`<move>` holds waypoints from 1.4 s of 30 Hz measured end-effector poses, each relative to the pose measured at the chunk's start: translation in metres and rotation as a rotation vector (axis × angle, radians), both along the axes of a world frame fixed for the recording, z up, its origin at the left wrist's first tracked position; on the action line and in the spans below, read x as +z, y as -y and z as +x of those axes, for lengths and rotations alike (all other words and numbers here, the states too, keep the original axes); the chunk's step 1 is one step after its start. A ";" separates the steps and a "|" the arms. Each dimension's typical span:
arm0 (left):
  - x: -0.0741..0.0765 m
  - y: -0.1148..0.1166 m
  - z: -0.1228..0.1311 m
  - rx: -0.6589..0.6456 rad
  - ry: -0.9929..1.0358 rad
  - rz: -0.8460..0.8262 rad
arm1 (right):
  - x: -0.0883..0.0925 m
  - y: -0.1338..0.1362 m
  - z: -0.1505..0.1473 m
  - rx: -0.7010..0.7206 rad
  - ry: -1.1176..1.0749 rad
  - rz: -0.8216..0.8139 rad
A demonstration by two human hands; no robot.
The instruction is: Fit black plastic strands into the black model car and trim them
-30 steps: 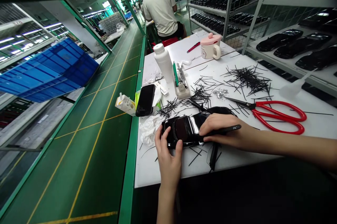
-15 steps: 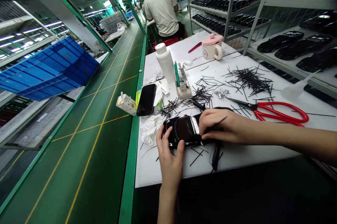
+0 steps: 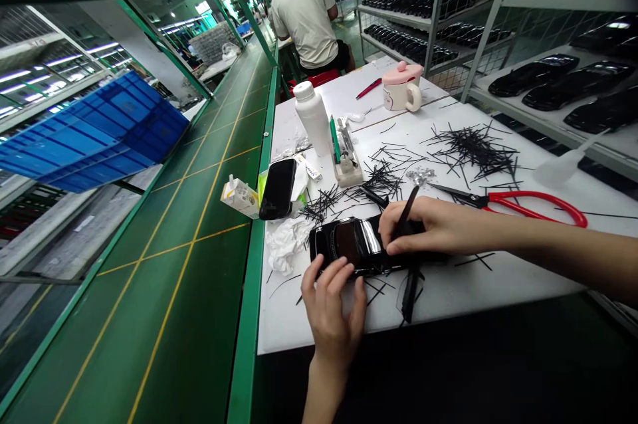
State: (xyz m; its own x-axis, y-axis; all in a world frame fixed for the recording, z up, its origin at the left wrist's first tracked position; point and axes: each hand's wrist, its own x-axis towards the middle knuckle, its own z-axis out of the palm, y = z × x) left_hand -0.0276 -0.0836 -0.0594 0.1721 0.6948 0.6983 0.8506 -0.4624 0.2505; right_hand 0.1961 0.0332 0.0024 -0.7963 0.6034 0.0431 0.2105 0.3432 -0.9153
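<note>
Shifted rightward, the left hand [image 3: 333,318] now rests slightly spread fingers [image 3: 329,274] on a black model car [image 3: 349,244] near the white worktable's [image 3: 478,284] front edge. The right hand [image 3: 438,228] pinches a thin black tool [image 3: 406,211] above the car.

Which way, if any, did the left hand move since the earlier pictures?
Yes: the left hand moved right and slightly toward the camera, farther from the black phone on the table.

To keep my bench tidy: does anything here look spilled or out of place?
Yes: many thin black strips lie loose across the white table, heaped near the red scissors and scattered around the black model car. They look spilled, not sorted.
</note>
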 end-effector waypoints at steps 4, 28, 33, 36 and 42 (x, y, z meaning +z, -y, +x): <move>0.003 -0.006 0.013 -0.098 0.019 -0.071 | -0.002 -0.002 0.002 -0.018 -0.012 -0.079; 0.037 -0.014 0.013 -0.229 0.504 -0.251 | -0.039 0.011 0.109 -0.287 0.835 0.342; 0.045 -0.012 0.021 -0.287 0.564 -0.376 | -0.027 -0.019 0.092 -0.315 0.817 0.510; 0.043 -0.007 0.027 -0.249 0.672 -0.435 | -0.026 -0.057 0.081 -0.359 0.821 0.619; 0.036 0.002 0.026 -0.141 0.805 -0.440 | -0.041 -0.107 0.070 -0.368 0.858 0.664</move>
